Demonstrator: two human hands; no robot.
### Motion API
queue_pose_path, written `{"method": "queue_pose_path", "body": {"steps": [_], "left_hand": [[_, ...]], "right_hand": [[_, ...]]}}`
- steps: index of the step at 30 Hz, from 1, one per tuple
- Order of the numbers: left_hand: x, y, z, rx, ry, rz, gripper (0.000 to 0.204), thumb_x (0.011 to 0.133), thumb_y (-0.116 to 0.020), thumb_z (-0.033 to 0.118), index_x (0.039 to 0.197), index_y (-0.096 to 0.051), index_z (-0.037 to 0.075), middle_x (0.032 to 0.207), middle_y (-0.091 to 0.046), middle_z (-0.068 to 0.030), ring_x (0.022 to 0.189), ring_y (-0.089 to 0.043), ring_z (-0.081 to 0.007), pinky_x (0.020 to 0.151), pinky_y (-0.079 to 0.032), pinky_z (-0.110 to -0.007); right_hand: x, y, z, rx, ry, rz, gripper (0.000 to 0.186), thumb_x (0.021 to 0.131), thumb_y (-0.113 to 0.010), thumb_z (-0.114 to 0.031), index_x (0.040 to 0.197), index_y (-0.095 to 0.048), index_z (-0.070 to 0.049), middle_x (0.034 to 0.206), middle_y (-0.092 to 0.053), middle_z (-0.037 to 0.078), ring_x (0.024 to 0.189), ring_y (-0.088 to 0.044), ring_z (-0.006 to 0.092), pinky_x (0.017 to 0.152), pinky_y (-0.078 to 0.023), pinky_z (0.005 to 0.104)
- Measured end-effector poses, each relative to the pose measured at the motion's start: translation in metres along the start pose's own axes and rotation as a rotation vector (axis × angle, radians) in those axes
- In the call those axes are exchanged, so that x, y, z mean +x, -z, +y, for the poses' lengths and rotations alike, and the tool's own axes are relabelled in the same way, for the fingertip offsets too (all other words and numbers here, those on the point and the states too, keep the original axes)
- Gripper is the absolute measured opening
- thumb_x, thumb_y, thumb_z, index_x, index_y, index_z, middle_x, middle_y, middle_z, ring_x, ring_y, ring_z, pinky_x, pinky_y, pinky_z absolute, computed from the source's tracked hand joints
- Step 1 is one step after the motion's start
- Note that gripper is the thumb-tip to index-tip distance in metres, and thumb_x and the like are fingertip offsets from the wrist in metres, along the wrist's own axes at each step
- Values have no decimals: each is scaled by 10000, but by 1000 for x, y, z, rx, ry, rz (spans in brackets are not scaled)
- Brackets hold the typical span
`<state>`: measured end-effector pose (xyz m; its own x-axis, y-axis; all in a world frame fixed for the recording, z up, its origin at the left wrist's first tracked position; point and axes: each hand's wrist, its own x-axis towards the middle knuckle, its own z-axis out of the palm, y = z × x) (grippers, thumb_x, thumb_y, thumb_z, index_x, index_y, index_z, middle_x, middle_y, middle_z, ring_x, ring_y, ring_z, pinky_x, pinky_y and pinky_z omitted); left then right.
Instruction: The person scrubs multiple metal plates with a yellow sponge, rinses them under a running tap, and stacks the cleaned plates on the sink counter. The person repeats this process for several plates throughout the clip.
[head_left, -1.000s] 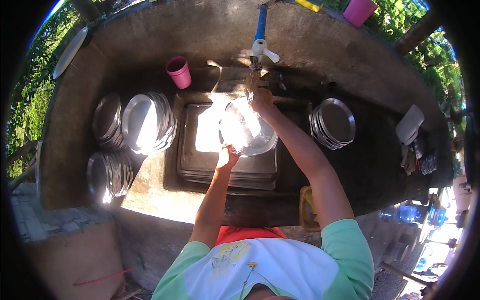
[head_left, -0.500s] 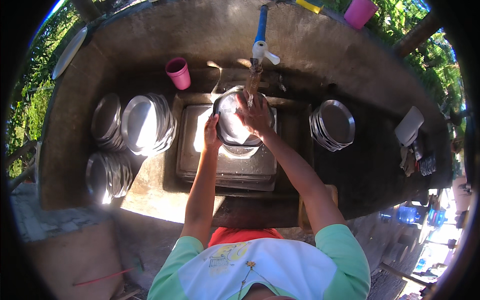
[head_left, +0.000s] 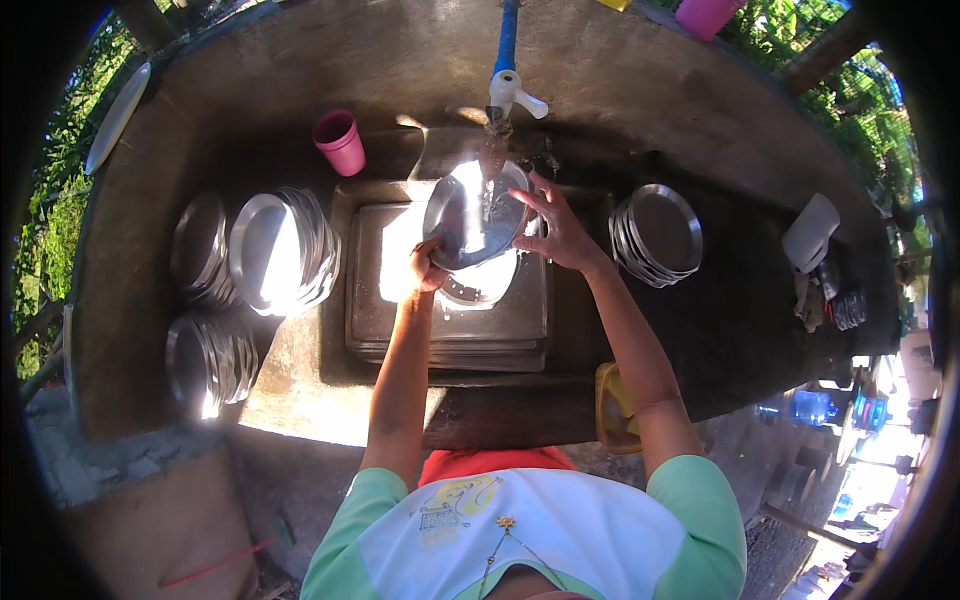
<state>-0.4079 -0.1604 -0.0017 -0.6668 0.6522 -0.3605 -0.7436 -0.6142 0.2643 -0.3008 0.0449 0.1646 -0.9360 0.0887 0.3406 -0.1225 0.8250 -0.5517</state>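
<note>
My left hand (head_left: 427, 270) grips the lower left rim of a shallow round metal pan (head_left: 452, 228), tilted beneath the tap (head_left: 508, 90). Water (head_left: 490, 205) runs from the spout into it. At the pan's right rim is my right hand (head_left: 563, 230), fingers spread; its fingertips are at or just over the edge, and I cannot tell whether they touch. Below the pan, a second round metal pan (head_left: 484, 287) rests on a stack of rectangular metal trays (head_left: 378, 315) in the sink basin, drops of water on it.
Stacked round metal pans stand at the left (head_left: 262, 255) and right (head_left: 665, 235) of the basin. A pink cup (head_left: 340, 143) sits behind it. A yellow container (head_left: 612, 412) is by the front edge, beside my right forearm. A white object (head_left: 810, 235) lies far right.
My right hand has moved off the pan's face to its right rim, fingers spreading. The pan has tilted, and water now falls inside it. My left hand keeps hold at the lower left.
</note>
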Motion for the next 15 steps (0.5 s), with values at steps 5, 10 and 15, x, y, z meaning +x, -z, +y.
{"method": "queue_pose_path", "body": {"steps": [5,10,15], "left_hand": [[23,8,-41,605,-194,207,331,880,-524,210,1131,-496,-4,1046,-573,-141,964,-559,-253,854,-463,-401],[35,57,-61,1429,-685,570,929,693,-721,413,1328,-202,-24,1313,-226,-313,1236,-231,-399,985,-273,-489],[19,127,-60,1821,-396,862,660,643,-755,202,1142,-367,13,1114,-463,-196,924,-490,-317,809,-432,-429]], "right_hand": [[-6,-18,10,334,-465,371,455,810,-576,-101,1240,-429,-122,1215,-482,164,994,-559,328,780,-483,396],[-29,13,49,-284,-310,595,359,835,-473,-11,1174,-463,-126,1067,-558,160,924,-569,359,723,-481,417],[-84,96,143,-298,-896,895,408,825,-454,-1,1209,-513,-123,1149,-548,168,1021,-551,338,858,-441,415]]}}
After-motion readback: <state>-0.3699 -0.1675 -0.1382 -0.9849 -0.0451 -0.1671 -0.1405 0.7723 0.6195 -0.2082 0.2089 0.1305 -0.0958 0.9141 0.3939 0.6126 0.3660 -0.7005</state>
